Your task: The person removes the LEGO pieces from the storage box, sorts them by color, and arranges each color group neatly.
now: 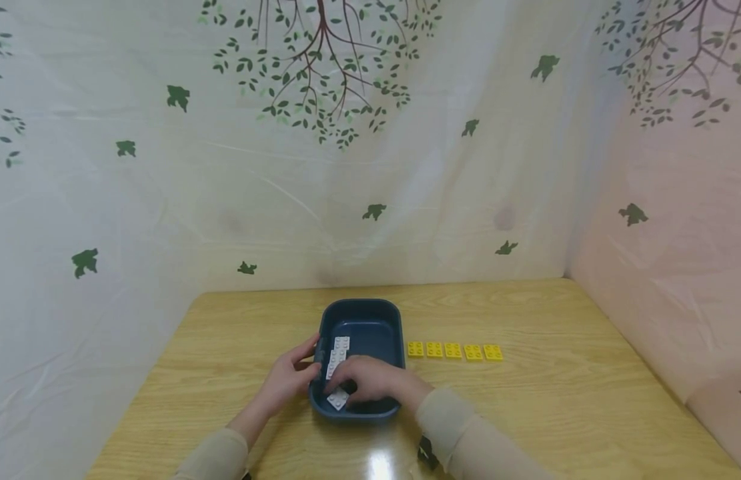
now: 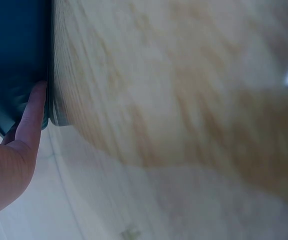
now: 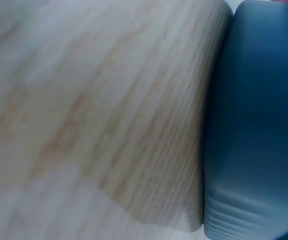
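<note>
A dark blue plastic tray (image 1: 370, 327) with rounded corners sits on the table. My left hand (image 1: 284, 380) holds it by its left side; in the left wrist view a finger (image 2: 33, 110) lies along the tray's wall. White toy bricks (image 1: 337, 357) with studs stand in a column along the tray's left inner side. My right hand (image 1: 370, 379) reaches over the right rim into the tray. Between its fingertips and thumb it pinches a white brick (image 1: 338, 399), turned at an angle near the front left corner. The right wrist view shows the tray's outer wall (image 3: 259, 120), the hand hidden.
To the right of the tray, several yellow toy bricks (image 1: 453, 350) lie in a spaced row. The wooden table (image 1: 556, 400) meets a pale curtain (image 1: 322, 200) printed with leaves and birds at its back edge. A small black object (image 1: 427, 453) shows beside the right sleeve.
</note>
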Available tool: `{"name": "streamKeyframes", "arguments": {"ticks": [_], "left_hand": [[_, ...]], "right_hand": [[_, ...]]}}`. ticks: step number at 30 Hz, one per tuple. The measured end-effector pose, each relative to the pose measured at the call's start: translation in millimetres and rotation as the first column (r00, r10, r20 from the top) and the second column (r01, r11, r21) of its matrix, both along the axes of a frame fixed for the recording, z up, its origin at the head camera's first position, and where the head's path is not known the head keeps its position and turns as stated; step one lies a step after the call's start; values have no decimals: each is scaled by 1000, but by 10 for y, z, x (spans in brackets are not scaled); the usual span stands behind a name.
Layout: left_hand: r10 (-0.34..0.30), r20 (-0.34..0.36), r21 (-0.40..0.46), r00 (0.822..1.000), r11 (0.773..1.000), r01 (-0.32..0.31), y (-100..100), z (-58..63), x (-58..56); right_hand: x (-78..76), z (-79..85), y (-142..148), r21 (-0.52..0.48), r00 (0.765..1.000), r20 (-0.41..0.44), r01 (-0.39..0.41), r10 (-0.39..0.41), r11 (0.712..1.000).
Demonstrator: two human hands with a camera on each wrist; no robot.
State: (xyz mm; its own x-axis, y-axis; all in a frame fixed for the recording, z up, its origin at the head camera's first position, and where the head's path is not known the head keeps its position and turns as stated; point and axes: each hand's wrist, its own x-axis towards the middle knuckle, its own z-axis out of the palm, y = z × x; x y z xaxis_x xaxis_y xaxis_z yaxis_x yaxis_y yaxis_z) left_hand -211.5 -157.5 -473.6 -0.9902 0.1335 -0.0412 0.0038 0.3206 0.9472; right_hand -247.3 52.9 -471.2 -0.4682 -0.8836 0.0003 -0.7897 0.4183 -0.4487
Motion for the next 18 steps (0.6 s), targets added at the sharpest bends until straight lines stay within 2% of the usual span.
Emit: {"name": "streamKeyframes", "arguments": {"ticks": [8,18], "left_hand": [[-1,-5,6,1000,1000,1,14,14,30],[-6,-16,-8,1000,1000,6,20,9,46]], "right_hand": [[14,11,-3,13,999,2,33,-33,999],[27,-3,12,-9,999,-5,34,-34,999]]}}
